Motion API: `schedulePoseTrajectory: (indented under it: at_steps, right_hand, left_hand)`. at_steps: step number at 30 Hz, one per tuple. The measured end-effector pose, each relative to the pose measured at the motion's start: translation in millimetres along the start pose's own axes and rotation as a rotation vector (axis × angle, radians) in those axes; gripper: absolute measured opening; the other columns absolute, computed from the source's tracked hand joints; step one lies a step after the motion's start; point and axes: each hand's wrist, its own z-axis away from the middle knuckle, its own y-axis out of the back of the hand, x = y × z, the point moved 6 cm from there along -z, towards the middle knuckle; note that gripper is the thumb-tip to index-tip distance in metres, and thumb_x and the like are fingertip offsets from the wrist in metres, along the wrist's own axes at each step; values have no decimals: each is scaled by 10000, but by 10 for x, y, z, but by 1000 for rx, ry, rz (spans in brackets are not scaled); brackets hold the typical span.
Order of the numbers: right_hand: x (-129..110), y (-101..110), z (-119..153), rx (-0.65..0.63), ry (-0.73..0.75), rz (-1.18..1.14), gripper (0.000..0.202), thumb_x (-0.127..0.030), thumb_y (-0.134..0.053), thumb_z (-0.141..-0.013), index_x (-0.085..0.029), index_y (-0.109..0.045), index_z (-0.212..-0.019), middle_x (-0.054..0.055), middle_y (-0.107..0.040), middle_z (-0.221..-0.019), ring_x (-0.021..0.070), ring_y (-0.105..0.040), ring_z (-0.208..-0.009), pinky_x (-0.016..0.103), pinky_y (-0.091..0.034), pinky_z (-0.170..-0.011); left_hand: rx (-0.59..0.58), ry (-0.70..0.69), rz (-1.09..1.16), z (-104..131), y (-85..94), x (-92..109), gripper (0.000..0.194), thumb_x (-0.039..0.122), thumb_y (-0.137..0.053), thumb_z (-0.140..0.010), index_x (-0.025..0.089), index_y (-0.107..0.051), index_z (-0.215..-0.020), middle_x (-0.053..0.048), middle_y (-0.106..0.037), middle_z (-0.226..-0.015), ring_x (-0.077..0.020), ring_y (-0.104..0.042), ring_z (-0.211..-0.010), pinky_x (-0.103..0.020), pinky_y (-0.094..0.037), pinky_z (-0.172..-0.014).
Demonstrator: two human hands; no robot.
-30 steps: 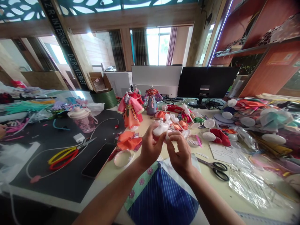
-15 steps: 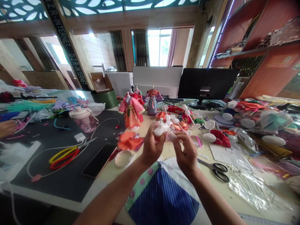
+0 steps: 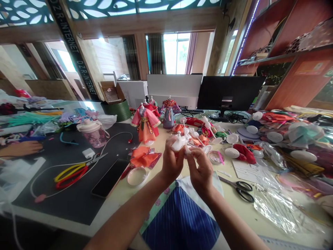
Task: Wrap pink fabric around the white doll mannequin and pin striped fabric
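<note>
My left hand [image 3: 172, 160] is wrapped round a small white doll-sized mannequin torso [image 3: 178, 141], its neck knob pointing up. Close by on the right, my right hand [image 3: 201, 169] pinches a small soft-looking white piece [image 3: 187, 150] against the side of the torso; its exact kind I cannot make out. Below my forearms a semicircular cloth [image 3: 182, 217] in striped dark blue, flowered green and white lies on the table. Left of my hands are folded orange fabric [image 3: 142, 158] and a round shallow dish [image 3: 137, 176].
Dressed mannequins [image 3: 145, 123] stand ahead. Black-handled scissors [image 3: 243, 189] lie to the right, near white stands [image 3: 232, 152] and clear plastic bags [image 3: 275, 206]. Leftward are yellow-red scissors [image 3: 71, 173], a phone [image 3: 110, 177], a pink bottle [image 3: 92, 132] and another person's hand [image 3: 24, 148].
My right hand has moved left and slightly down, closer to my left hand, and the white piece between them looks shorter. The other person's hand reaches further in from the left.
</note>
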Motion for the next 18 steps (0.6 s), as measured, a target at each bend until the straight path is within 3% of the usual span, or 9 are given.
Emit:
schedulePoseTrajectory:
  at_steps: [8,18]
  right_hand:
    - [-24,-9,15,57,66,-14,118,-105,-538,-878,-218,-525,-906,55,-607,-947,175,-602,-891,334,-516,-755]
    - [161,-54,38,3,-138,-223,11,-218,-545,-907,-226,-552,-904,53,-656,-971,185,-636,-867,351,-541,-773]
  left_hand:
    - [6,-12,16,27,-8,-11,337,253,-499,-922,205,-378,-1233,-105,-531,-1103,-218,-574,-1031,-382,-502,-868]
    - [-10,-26,37,17,-7,8,340,256,-487,-929,208,-367,-1244,-99,-517,-1089,-209,-565,-1018,-369,-499,-872]
